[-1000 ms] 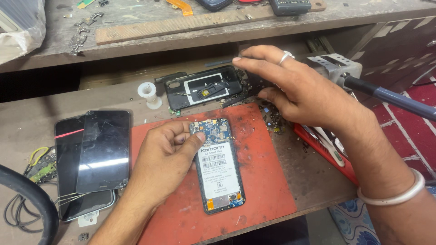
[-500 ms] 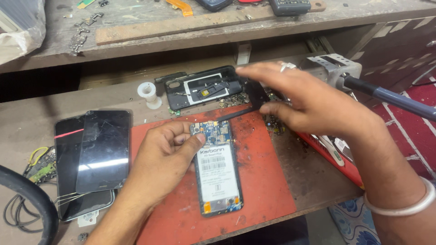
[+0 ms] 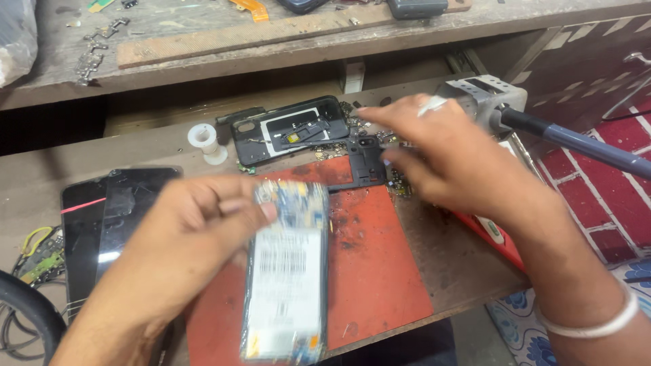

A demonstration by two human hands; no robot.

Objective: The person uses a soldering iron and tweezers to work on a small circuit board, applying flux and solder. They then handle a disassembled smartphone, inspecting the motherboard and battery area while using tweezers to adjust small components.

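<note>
Over red mat (image 3: pixel 380 271), left hand (image 3: pixel 183 251) has lifted opened phone (image 3: pixel 288 285) nearer.

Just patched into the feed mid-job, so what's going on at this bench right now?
A person is working on an opened phone over a red mat. The left hand holds the phone, back cover off and battery showing, tilted and blurred. The right hand pinches a small black inner frame piece at the mat's far edge. The removed black back cover lies behind, beside a white spool. Two dark screen panels lie left.
</note>
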